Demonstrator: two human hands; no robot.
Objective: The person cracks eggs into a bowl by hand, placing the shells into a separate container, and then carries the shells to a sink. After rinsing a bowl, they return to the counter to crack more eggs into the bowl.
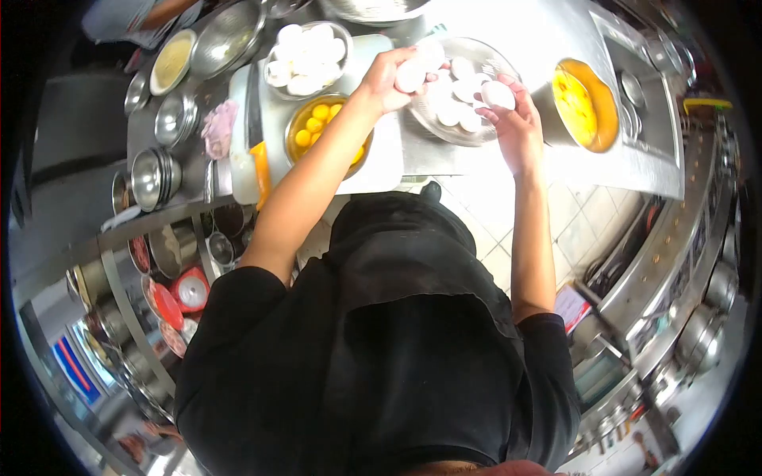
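Note:
My left hand [393, 83] is closed around white eggs [410, 75], held above the left side of a metal bowl [468, 141]. Fingers of my right hand [516, 119] grip another white egg [498, 95] over the right side of that bowl. Several more white eggs [467, 89] lie inside it. Beneath my left forearm, a smaller metal bowl [289, 151] holds yellow yolks [314, 125] in liquid, partly covered by the arm. Behind it, a bowl [349, 49] is heaped with white eggs [305, 59].
To the right stands a deep metal pot [607, 119] with yellow contents. A white cutting board [385, 163] lies under the left bowls, with an orange-handled knife [260, 170] on its left. Stacked metal bowls [155, 178] and a pinkish cloth [220, 129] sit farther left. Another person's arm [164, 12] shows at top left.

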